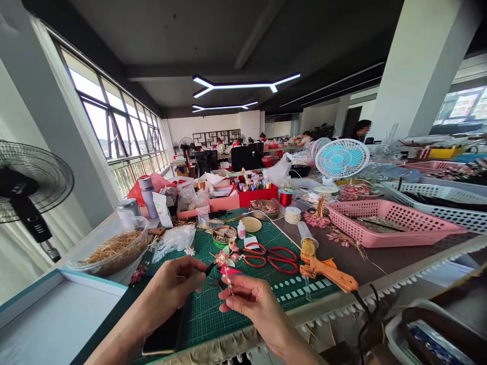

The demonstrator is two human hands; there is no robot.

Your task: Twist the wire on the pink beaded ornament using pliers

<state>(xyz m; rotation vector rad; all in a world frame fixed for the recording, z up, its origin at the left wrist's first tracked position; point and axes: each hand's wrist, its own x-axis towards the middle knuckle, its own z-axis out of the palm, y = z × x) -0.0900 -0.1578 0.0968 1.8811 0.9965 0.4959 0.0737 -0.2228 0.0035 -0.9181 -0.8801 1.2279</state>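
Observation:
My left hand (177, 284) is closed on a slim black piece (210, 268) whose kind I cannot make out. Its tip reaches the edge of a pink flower ornament (223, 258) with green leaves and a pearly centre. From that flower hangs a beaded strand (229, 283), pinched between the thumb and fingers of my right hand (249, 300). Both hands are just above the green cutting mat (205, 309). Two pairs of red-handled scissors (282, 258) lie beyond my right hand. A dark phone (163, 332) lies partly under my left forearm.
An orange glue gun (323, 268) lies at the right. Behind the flower stand a bead dish (224, 235) and a small white bottle (241, 229). At the left is a clear bowl of golden stems (110, 248); a pink basket (395, 223) is at the right.

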